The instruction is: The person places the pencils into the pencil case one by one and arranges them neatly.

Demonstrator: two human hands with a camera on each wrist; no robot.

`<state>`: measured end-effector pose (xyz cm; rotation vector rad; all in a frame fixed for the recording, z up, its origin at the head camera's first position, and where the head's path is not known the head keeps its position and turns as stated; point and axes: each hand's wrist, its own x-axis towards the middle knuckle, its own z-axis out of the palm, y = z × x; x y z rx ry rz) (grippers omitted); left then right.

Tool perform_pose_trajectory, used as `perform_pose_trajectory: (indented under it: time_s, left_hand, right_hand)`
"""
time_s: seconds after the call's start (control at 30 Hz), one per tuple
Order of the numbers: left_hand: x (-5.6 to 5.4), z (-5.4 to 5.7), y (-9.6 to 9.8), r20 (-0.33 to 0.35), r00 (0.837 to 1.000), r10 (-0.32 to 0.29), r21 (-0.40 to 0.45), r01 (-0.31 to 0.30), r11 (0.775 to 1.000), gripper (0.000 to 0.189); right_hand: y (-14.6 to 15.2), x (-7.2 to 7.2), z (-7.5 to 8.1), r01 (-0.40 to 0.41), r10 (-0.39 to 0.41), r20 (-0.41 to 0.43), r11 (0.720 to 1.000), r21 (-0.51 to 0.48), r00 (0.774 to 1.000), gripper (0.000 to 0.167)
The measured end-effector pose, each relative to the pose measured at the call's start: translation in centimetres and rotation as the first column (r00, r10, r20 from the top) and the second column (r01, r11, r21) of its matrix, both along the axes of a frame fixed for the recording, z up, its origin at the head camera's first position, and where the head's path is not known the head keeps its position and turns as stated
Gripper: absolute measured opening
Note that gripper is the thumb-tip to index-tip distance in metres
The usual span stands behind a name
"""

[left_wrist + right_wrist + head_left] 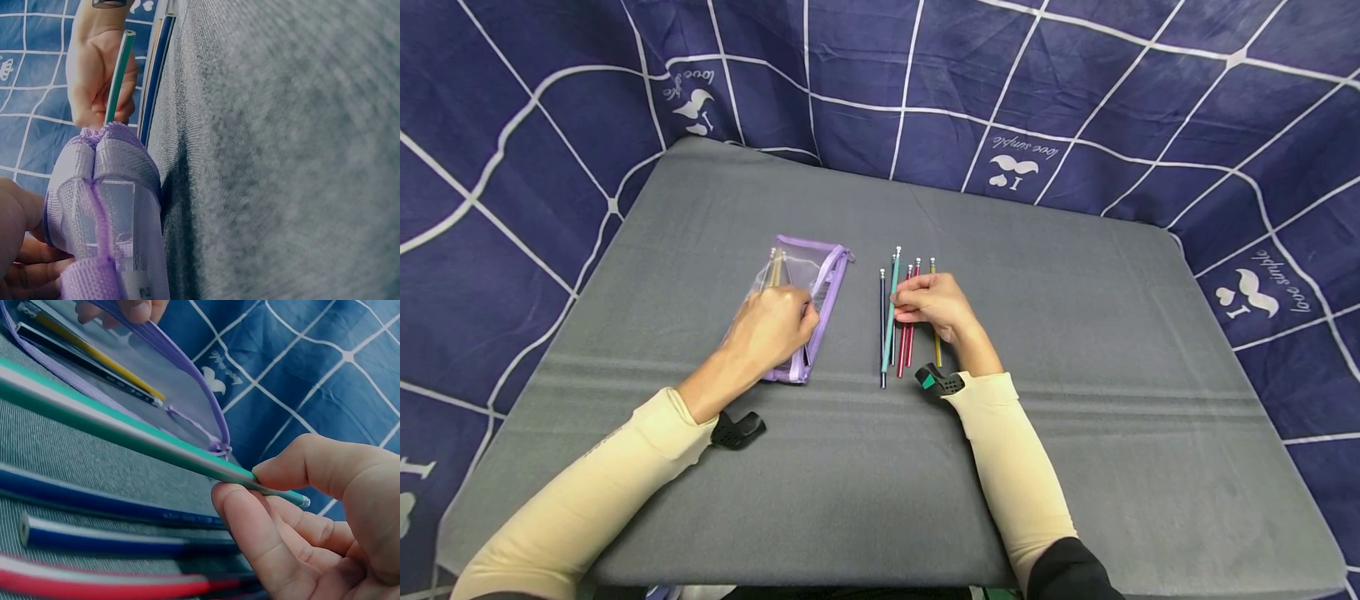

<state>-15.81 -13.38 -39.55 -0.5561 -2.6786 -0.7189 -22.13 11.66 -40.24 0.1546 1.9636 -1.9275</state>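
Observation:
My left hand [772,323] grips the purple-edged clear pencil pouch [830,293] by its upper side. In the right wrist view the pouch's zipper edge [209,400] bows apart, and a yellow pencil [115,356] and a black pencil [87,365] lie inside. My right hand [936,304] pinches a green pencil [890,333] between thumb and fingers near its eraser end. In the right wrist view the green pencil [144,444] is raised above the loose pencils, its other end out of frame. The left wrist view shows its bare end [128,36] beyond the pouch.
Below and beside my right hand lie dark blue pencils [883,333], red pencils [910,337] and a yellow pencil [937,352] on the grey cloth-covered table [1120,350]. A blue curtain [865,75] with white grid lines hangs around the table's far edge and sides.

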Motion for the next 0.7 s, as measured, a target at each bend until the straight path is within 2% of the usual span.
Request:
perform_pose_trajectory:
  time_s: [0.7]
  left_hand:
    - [0.1, 0.3, 0.0, 0.004, 1.0, 0.015, -0.003, -0.015, 1.0, 0.015]
  right_hand:
    - [-4.8, 0.2, -0.2, -0.033, 0.034, 0.047, 0.999, -0.038, 0.998, 0.012]
